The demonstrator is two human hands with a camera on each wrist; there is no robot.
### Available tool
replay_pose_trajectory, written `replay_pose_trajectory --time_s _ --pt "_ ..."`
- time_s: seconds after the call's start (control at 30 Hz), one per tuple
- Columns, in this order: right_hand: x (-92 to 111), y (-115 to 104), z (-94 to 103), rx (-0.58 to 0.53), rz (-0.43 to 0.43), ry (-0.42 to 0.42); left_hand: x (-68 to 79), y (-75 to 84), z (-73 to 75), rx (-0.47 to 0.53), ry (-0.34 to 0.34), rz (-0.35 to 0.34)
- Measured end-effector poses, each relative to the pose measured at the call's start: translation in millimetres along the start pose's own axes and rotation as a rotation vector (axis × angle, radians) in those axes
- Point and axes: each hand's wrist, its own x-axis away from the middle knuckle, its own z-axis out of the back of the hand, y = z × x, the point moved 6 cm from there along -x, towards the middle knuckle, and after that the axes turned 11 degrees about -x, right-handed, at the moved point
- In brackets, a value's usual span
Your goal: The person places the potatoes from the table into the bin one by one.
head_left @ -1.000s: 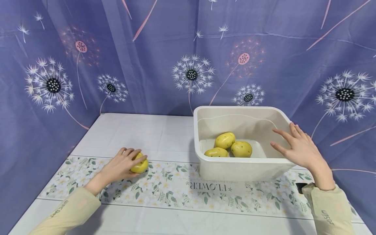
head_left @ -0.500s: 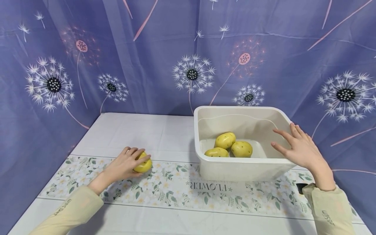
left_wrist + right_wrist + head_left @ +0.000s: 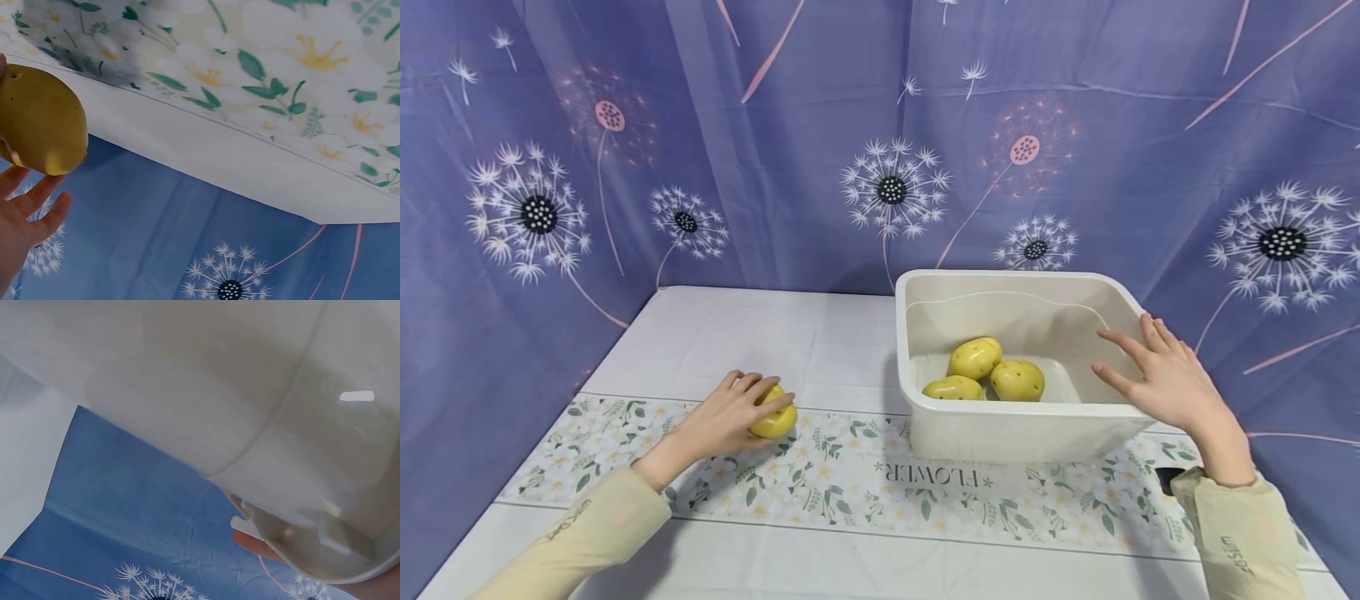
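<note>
A yellow potato [image 3: 781,421] is in my left hand [image 3: 724,421], over the flowered band at the left of the table. My fingers curl over its top and far side. In the left wrist view the potato [image 3: 47,122] shows large at the left edge; whether it touches the cloth I cannot tell. My right hand [image 3: 1172,387] rests on the right rim of a white plastic bin [image 3: 1000,433], its fingers spread and fairly straight. Inside the bin lie three more potatoes: one at the back [image 3: 975,358], one to the right [image 3: 1017,381] and a partly hidden one in front [image 3: 953,388].
The white tablecloth [image 3: 760,325] has a flowered band with the word FLOWER [image 3: 936,477] upside down. A purple dandelion curtain [image 3: 790,167] hangs behind the table and along both sides. In the right wrist view the bin wall [image 3: 187,394] fills most of the picture.
My left hand has moved slightly to the right and away from me, carrying the potato with it. The right hand, the bin and the potatoes in it have stayed put.
</note>
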Motion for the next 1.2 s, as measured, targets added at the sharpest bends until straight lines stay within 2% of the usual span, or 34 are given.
replay_pose_trajectory --time_s 0.7,1.1,1.2 --pt "0.6 -0.7 0.4 -0.003 0.003 0.001 -24.2 7.3 12.0 -0.033 0.035 -0.081" --pt "0.6 0.5 -0.4 -0.005 0.002 0.001 -44.9 12.8 16.0 -0.070 0.032 -0.117" --pt "0.1 0.7 -0.7 -0.004 0.003 0.001 -49.3 12.4 19.1 -0.074 0.049 -0.119"
